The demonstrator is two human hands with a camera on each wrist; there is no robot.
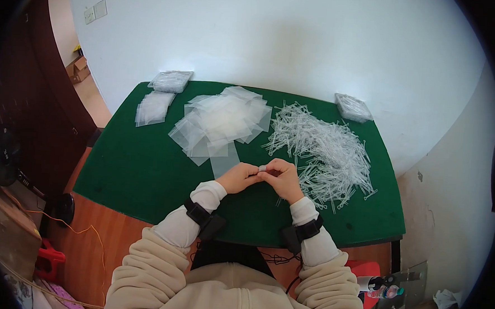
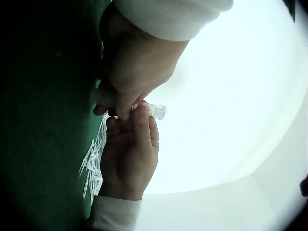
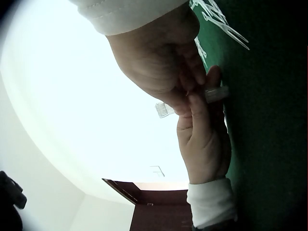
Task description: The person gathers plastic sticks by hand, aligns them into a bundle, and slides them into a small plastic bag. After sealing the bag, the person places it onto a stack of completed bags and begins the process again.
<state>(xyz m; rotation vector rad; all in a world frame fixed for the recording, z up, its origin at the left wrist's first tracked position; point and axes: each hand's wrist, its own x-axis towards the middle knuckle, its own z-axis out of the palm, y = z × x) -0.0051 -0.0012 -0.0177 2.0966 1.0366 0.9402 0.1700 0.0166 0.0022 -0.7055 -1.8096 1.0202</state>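
Both hands meet over the front middle of the table, fingertips to fingertips. Between them they pinch a small bundle of clear plastic sticks (image 1: 262, 168). My left hand (image 1: 238, 178) holds it from the left with thumb and fingers, and my right hand (image 1: 284, 180) grips it from the right. In the left wrist view one end of the bundle (image 2: 158, 111) pokes out past the fingertips; its middle is hidden by the fingers. The right wrist view shows both ends of the bundle (image 3: 165, 109). A large loose heap of clear thin sticks (image 1: 320, 150) lies beside my right hand.
Flat translucent plastic bags (image 1: 221, 119) lie spread behind my left hand on the green table (image 1: 129, 165). A smaller stack of bags (image 1: 153, 109) sits at the left, below a filled packet (image 1: 172, 81). Another filled packet (image 1: 353, 108) stands at the back right, by the wall.
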